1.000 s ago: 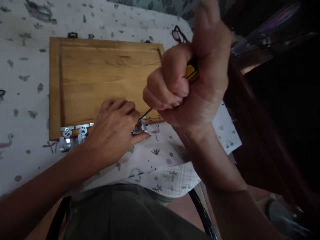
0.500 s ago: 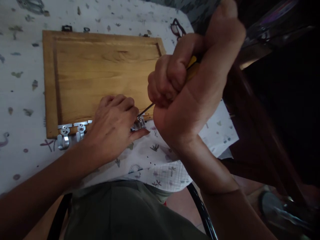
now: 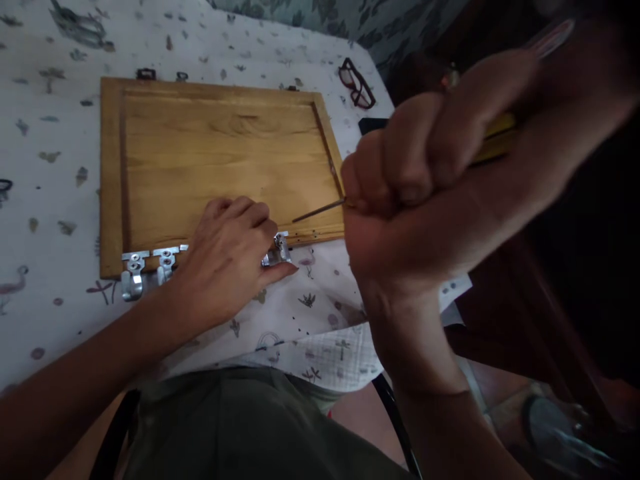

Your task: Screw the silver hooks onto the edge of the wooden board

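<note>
A framed wooden panel (image 3: pixel 220 153) lies on a patterned cloth, with several silver metal hooks (image 3: pixel 134 275) along its near edge. My left hand (image 3: pixel 230 253) rests over that edge, fingers bent, its thumb beside the hook (image 3: pixel 281 248) at the right; whatever lies beneath the palm is hidden. To the right, my right hand (image 3: pixel 430 173) is wrapped round the yellow handle of a screwdriver (image 3: pixel 320 211). The thin shaft points left over the panel, its tip apart from the hook. Small dark holes show in the wood right of that hook.
Dark-framed glasses (image 3: pixel 357 84) lie on the cloth (image 3: pixel 55 200) beyond the panel's far right corner. A dark flat object (image 3: pixel 373 125) is partly behind my right hand. Small dark fittings (image 3: pixel 146 74) sit at the panel's far edge. A grey object (image 3: pixel 77 28) lies at the top left.
My right hand has moved right with the screwdriver, whose tip has come away from the hook. My left hand has stayed at the near edge. The view has shifted slightly.
</note>
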The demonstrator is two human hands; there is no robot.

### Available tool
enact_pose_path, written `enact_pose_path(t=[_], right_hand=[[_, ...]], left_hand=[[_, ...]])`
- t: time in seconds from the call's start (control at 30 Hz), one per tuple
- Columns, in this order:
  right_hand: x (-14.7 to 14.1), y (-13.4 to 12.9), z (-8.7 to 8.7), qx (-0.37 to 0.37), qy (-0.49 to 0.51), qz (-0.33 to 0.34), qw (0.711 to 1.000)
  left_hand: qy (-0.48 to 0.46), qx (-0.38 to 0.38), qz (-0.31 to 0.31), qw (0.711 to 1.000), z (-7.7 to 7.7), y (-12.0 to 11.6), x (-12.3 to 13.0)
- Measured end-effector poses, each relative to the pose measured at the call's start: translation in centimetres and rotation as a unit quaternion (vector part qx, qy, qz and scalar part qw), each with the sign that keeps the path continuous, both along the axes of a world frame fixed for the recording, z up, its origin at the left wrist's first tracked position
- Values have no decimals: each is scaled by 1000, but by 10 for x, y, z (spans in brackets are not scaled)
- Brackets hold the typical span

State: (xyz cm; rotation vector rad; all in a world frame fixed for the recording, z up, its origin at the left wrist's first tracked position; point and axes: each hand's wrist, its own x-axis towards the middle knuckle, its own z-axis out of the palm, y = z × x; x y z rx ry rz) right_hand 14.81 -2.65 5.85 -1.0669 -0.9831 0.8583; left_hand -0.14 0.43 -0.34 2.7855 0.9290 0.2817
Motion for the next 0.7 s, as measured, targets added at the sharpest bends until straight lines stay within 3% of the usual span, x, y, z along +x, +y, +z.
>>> enact_pose_path(t=[0.07,0.23,0.7], right_hand=[[0,-1,-4,62,27,-22,997],[-4,-1,-7,-12,63,-31,997],[-14,4,-8,19,44,-20,999]], left_hand=[[7,-7,9,1000,1,0,1],[14,-2,10,1000,2,-1,3],[8,9,-6,1000,-2,0,1]])
